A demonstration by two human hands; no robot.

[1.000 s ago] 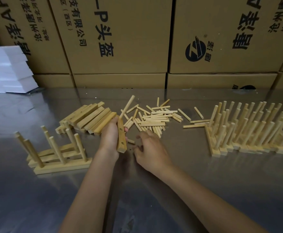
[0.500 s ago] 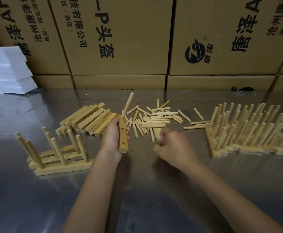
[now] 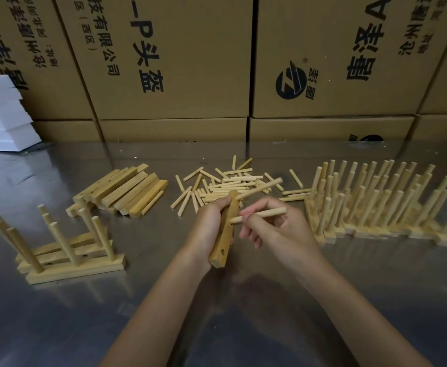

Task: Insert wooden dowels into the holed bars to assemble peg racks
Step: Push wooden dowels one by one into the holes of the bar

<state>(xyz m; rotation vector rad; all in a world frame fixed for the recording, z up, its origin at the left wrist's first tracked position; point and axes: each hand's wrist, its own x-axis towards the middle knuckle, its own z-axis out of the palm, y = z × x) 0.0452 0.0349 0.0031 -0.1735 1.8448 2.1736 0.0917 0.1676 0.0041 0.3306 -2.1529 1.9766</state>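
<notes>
My left hand (image 3: 211, 223) grips a holed wooden bar (image 3: 223, 239) held on end above the table. One dowel (image 3: 261, 187) sticks out of the bar's upper hole, pointing up and right. My right hand (image 3: 275, 229) pinches a second dowel (image 3: 263, 214), whose left tip touches the bar at its middle. An empty hole shows near the bar's lower end. Loose dowels (image 3: 225, 185) lie in a heap just behind my hands. A stack of bare holed bars (image 3: 127, 190) lies to the left of that heap.
Finished peg racks stand in a dense row at the right (image 3: 376, 205), and a few more (image 3: 66, 247) at the left. The metal table (image 3: 217, 313) reflects everything. Cardboard boxes (image 3: 169, 62) wall off the back, with white foam blocks (image 3: 2, 115) at far left.
My right hand went to the dowel heap, picked up a dowel and brought it back to the bar's middle. My left hand tilted the bar so its inserted dowel now points right.
</notes>
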